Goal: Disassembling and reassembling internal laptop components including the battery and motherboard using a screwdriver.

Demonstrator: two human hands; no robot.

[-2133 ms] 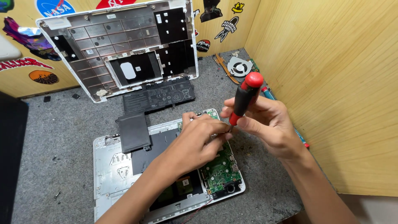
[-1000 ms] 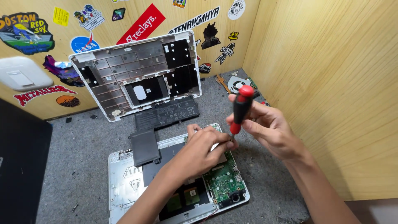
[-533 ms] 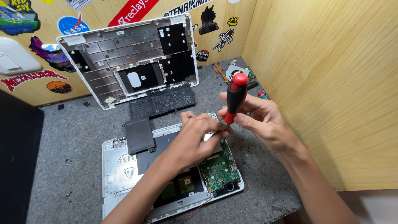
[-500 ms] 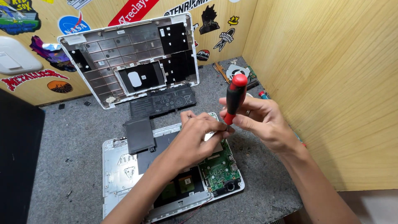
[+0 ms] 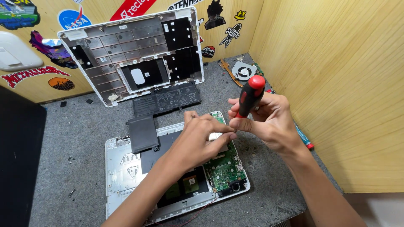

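walls: pale wood panels (image 5: 336, 84) | back: stickers (image 5: 54, 80) | surface: grey felt mat (image 5: 80, 147)

You have a grey felt-like mat (image 5: 80, 138) under everything. The opened white laptop base (image 5: 126, 164) lies flat on it as your landmark. Just behind the base lies a black battery (image 5: 166, 101); further behind, a white cover panel (image 5: 130, 54) leans on the wall. Behind and right of the base sits a round fan (image 5: 244, 70).
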